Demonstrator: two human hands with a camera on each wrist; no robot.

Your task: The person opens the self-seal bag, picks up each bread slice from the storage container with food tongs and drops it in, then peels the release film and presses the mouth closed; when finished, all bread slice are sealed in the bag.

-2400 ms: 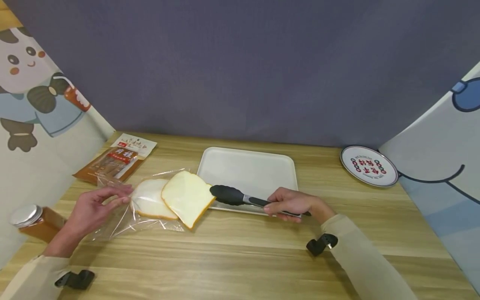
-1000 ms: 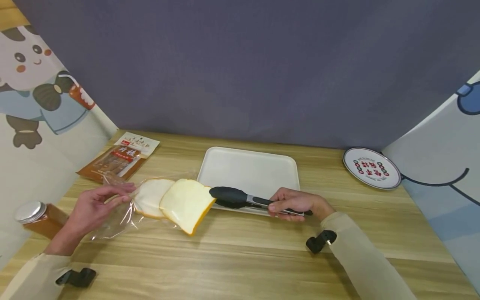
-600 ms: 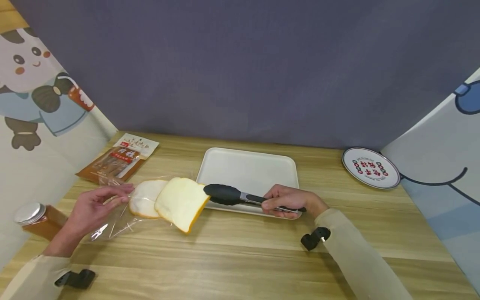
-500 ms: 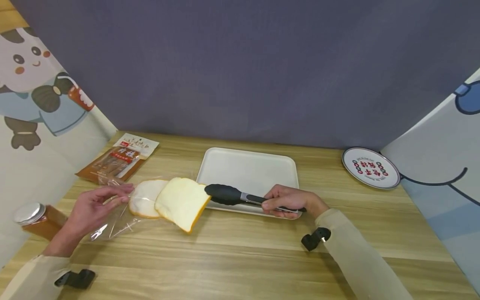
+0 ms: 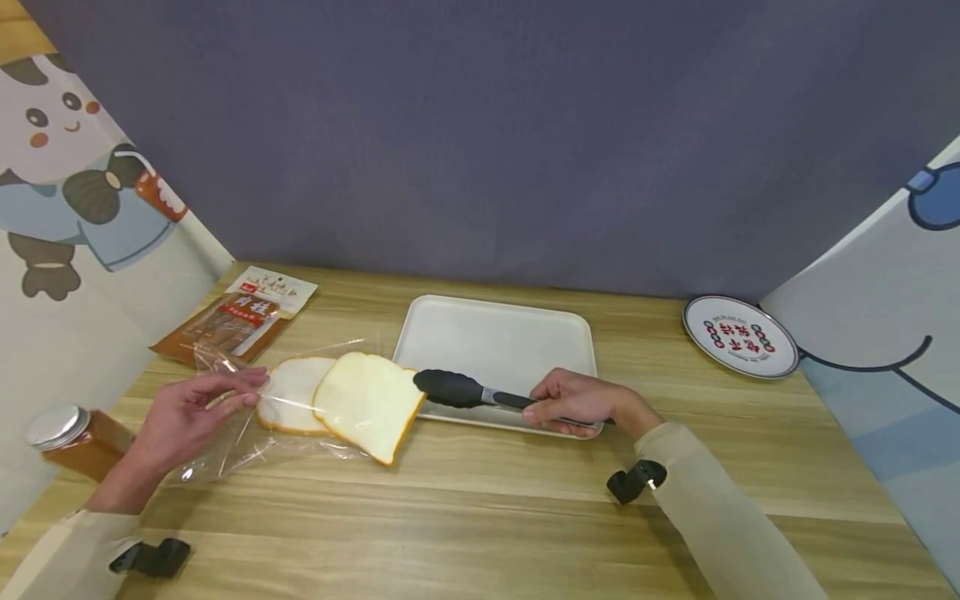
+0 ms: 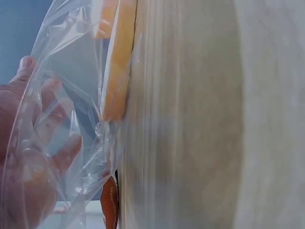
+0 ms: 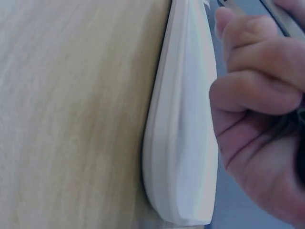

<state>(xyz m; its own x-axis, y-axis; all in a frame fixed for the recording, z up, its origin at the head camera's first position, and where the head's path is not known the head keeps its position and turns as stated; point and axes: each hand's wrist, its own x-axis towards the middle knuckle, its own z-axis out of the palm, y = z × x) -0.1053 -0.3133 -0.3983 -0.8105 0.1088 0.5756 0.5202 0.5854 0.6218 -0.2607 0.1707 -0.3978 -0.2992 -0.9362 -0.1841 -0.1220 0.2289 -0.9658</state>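
My left hand [image 5: 187,414] pinches the edge of a clear plastic bag [image 5: 236,446]; in the left wrist view, the bag's film [image 6: 71,109] spreads across its fingers. One white bread slice [image 5: 288,398] with an orange crust lies inside the bag. A second bread slice [image 5: 369,406] overlaps it and reaches right, toward the tray. Black-headed tongs [image 5: 450,388] meet that slice's upper right corner. My right hand [image 5: 573,402] grips the tongs' handles above the front edge of a white tray [image 5: 495,337], fingers curled round them.
Behind the left hand lies a brown packet [image 5: 232,321] with a red label. A silver-lidded jar [image 5: 82,442] of brown contents lies beside the left wrist. At the far right, a white plate [image 5: 741,337] with red print rests against the wall.
The tongs and second slice shifted slightly left, then a little back right in the last half second. The slice dipped and rose slightly. The left hand keeps its place on the bag.
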